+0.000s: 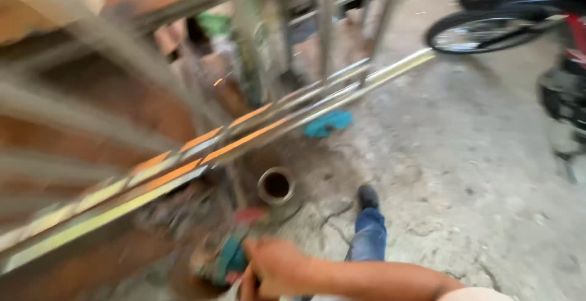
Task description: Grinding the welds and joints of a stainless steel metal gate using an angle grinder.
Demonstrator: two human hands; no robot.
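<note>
I am clamping my right hand (274, 270) on a blurred teal power tool (229, 258) below the long metal bars (244, 133), likely mid-grinding, needing steadier aim next.

A green power tool (227, 258) (blurred) sits low beside the metal bars (183, 166).

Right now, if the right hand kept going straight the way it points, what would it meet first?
The right hand points left and grips a blurred green and red power tool. Straight on, the tool's front would probably first meet the rusty brown metal below the long steel bars, though blur leaves depth uncertain.
</note>
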